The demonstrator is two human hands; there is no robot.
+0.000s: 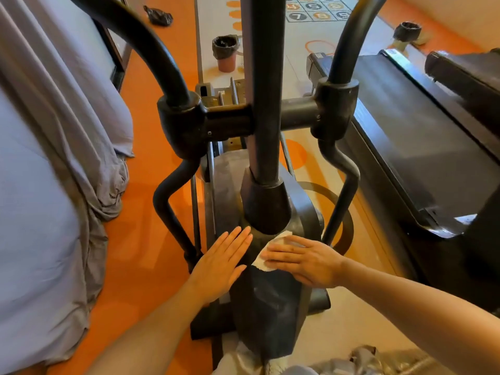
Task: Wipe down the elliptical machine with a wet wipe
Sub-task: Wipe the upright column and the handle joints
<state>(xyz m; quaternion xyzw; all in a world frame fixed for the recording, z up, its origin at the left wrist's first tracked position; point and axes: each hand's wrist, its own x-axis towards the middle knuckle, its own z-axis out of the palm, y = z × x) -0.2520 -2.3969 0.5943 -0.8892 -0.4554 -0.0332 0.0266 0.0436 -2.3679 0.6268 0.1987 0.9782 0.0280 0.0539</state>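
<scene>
The black elliptical machine (pixel 266 112) fills the middle of the view, its centre post rising from a dark housing (pixel 266 301) low in the frame. My right hand (pixel 303 261) lies flat with straight fingers on a white wet wipe (pixel 263 262), pressing it onto the top of the housing just below the post's collar. Only the wipe's edges show around my fingers. My left hand (pixel 219 263) rests flat and open on the housing's left side, a short gap from the wipe.
A grey cloth-covered bulk (pixel 48 185) stands at the left. A black treadmill (pixel 422 147) is close on the right. Two small bins lined with black bags (pixel 226 52) (pixel 407 32) stand on the orange and cream floor beyond.
</scene>
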